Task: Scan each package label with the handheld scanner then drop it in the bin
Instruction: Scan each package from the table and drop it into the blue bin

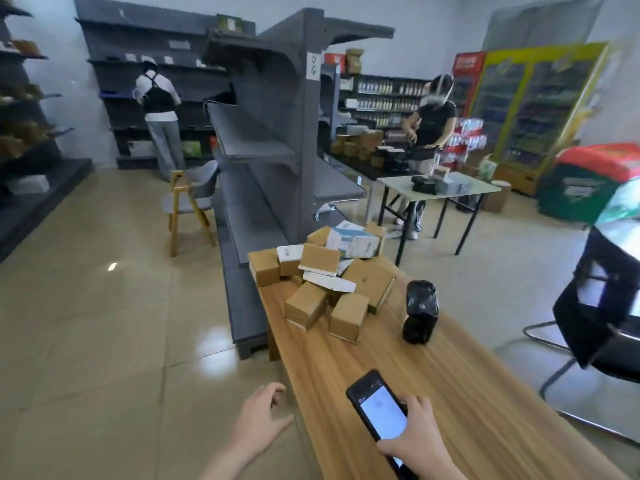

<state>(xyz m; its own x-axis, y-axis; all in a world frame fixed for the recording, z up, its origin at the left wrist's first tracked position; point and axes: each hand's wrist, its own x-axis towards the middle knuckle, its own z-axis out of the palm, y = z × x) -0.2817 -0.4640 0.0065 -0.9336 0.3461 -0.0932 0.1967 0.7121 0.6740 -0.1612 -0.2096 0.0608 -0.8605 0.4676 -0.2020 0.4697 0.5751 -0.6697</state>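
A: Scanner, where's it sitting?
B: The right hand (417,436) is gripping the scanner (375,415), fingers curling round its edge, screen facing up, low over the near end of the surface (450,393). Prob so the screen's readable while aiming.
A: Other one?
B: The left hand (261,415) is hanging loose & wide, holding nothing, just off the surface's left edge, over the floor. I'm guessing it's readying to fetch a pkg.
A: Pkgs?
B: The pile of packages (329,289) is sitting at the far end, boxes leaning on each other, some nearing the far-left corner. A black-wrapped package (420,311) is standing apart, right of it.
A: Room?
B: Bare wood is lying btw hands & pile, so reaching straight fwd looks easy. The shelf unit (256,202) is crowding the left, the black chair (602,299) the right. Bin isn't showing anywhere.
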